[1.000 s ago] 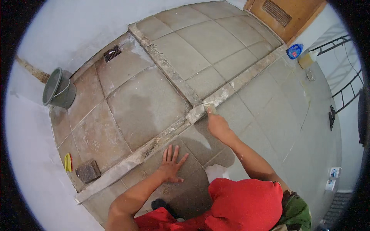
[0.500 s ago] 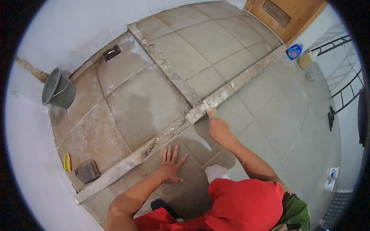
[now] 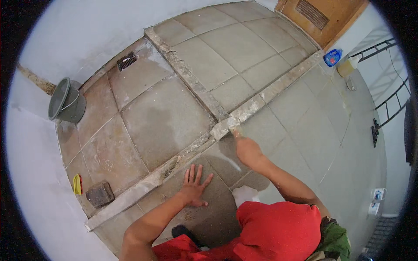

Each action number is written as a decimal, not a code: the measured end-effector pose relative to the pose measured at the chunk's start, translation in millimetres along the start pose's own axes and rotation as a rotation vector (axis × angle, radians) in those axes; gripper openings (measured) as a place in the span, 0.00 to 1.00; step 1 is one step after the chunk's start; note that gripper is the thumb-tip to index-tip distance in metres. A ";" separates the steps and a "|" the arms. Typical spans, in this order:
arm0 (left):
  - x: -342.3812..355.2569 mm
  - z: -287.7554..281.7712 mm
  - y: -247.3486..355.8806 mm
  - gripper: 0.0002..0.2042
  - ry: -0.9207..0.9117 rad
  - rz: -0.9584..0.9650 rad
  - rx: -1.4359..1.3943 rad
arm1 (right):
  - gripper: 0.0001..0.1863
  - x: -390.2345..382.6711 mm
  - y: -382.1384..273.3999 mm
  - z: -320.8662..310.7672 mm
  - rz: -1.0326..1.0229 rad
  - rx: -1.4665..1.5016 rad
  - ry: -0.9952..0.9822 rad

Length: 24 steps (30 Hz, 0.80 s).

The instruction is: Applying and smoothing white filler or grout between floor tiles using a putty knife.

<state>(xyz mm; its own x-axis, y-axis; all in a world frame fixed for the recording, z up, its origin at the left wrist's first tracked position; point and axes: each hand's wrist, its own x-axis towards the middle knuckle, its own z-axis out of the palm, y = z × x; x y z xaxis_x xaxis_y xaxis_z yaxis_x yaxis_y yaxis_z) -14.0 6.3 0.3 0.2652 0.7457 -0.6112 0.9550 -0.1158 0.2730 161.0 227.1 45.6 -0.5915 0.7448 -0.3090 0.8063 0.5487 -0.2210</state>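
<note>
My left hand (image 3: 192, 190) lies open, fingers spread, on the grey floor tiles (image 3: 221, 162) below a raised, chipped concrete strip (image 3: 156, 179). Up and to the right, my right hand (image 3: 246, 148) is closed on a small pale tool (image 3: 235, 131), its far end at the strip's edge near a junction with a second strip (image 3: 187, 76). What kind of tool it is I cannot make out, as my fingers partly cover it. White patches mark the strip there. My red clothing fills the lower middle of the view.
A grey bucket (image 3: 69, 104), yellow brush (image 3: 78, 184) and dark block (image 3: 99, 194) sit at left, near a floor drain (image 3: 126, 61). At right are a blue bottle (image 3: 332, 58), yellow jug (image 3: 347, 68), dark metal ladder-like frames (image 3: 391, 106), white containers (image 3: 377, 195) and a wooden door (image 3: 318, 19).
My right hand and the pale tool have moved slightly down along the strip's edge since a second ago. My left hand has stayed in place.
</note>
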 end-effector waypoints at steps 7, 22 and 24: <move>-0.9 4.8 -3.2 0.62 0.041 0.029 -0.025 | 0.30 7.4 -4.1 9.5 -0.033 0.030 0.004; 13.3 25.8 7.9 0.52 0.415 0.078 -0.271 | 0.35 -39.9 10.0 16.5 -0.145 0.442 0.055; 18.1 8.3 27.7 0.45 0.432 0.016 -0.816 | 0.34 -71.0 -39.9 -32.9 0.113 0.765 -0.472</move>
<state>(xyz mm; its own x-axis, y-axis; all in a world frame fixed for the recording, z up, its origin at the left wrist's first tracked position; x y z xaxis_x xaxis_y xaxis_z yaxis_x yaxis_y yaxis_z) 18.4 11.2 -9.3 0.0487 0.9470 -0.3175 0.5188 0.2476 0.8183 170.7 164.8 106.8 -0.5814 0.4527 -0.6760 0.7418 -0.0462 -0.6690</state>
